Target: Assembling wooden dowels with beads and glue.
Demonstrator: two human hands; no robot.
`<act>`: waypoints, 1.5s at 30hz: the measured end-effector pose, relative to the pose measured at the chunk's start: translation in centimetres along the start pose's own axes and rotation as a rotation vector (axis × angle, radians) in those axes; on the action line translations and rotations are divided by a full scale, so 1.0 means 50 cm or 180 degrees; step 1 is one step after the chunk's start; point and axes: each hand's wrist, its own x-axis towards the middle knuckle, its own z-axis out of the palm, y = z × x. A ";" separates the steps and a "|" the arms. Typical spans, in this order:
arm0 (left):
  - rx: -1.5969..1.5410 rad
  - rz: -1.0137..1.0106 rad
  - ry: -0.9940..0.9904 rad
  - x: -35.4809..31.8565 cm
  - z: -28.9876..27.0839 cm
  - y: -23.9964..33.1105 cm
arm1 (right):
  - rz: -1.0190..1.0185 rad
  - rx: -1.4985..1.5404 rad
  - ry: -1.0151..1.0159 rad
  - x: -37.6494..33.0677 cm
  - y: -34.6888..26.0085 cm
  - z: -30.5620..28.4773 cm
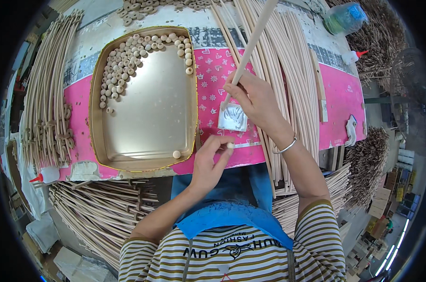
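Observation:
My right hand (pixel 256 99) is closed round a long pale wooden stick (pixel 251 47), which slants up and away. The stick's lower end reaches a small square white dish (pixel 233 123) with pale, smeared contents, probably glue; whether it touches them I cannot tell. Nearer to me, my left hand (pixel 211 160) pinches a small round wooden bead (pixel 230 145) between thumb and fingertips. To the left lies a gold-coloured tray (pixel 147 117) with many wooden beads (pixel 123 61) gathered along its far and left sides. One lone bead (pixel 176 154) rests at its near right corner.
Long wooden sticks (pixel 293 84) lie right of the dish. Knobbed sticks (pixel 48 94) are stacked at far left. Wooden rings (pixel 142 9) sit at the back. A red-tipped bottle (pixel 48 175) lies at the near left edge, with stick bundles (pixel 95 207) below the table.

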 end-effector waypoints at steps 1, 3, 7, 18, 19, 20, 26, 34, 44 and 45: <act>0.0074 0.0066 0.0027 0.007 0.000 -0.001 | -0.0017 -0.0011 -0.0032 -0.001 0.003 0.003; 0.0074 0.0074 0.0121 0.021 0.006 -0.016 | -0.0022 -0.0138 -0.0130 0.004 -0.001 0.004; 0.0095 -0.0014 0.0309 0.028 0.021 -0.029 | 0.0175 -0.0294 -0.0495 -0.001 0.002 0.000; -0.0112 -0.0160 0.0398 0.015 0.022 -0.029 | 0.0825 0.0807 -0.0133 -0.063 0.037 -0.050; -0.0280 -0.0192 0.0415 0.013 0.024 -0.031 | 0.0918 0.0996 0.0048 -0.071 0.038 -0.061; -0.0445 -0.0227 0.0444 0.011 0.025 -0.032 | 0.1006 0.1192 0.0216 -0.077 0.039 -0.070; -0.1369 -0.0492 0.0438 0.021 0.025 -0.022 | 0.0979 0.1792 0.0770 -0.113 0.029 -0.121; -0.1786 -0.0515 0.0196 0.023 0.025 -0.003 | 0.1080 0.2274 0.1076 -0.162 0.014 -0.126; -0.1873 -0.0452 0.0044 0.006 0.029 0.016 | 0.1137 0.2340 0.1082 -0.177 -0.008 -0.108; -0.1852 -0.0436 0.0032 0.005 0.029 0.017 | 0.1130 0.2344 0.1065 -0.179 -0.007 -0.106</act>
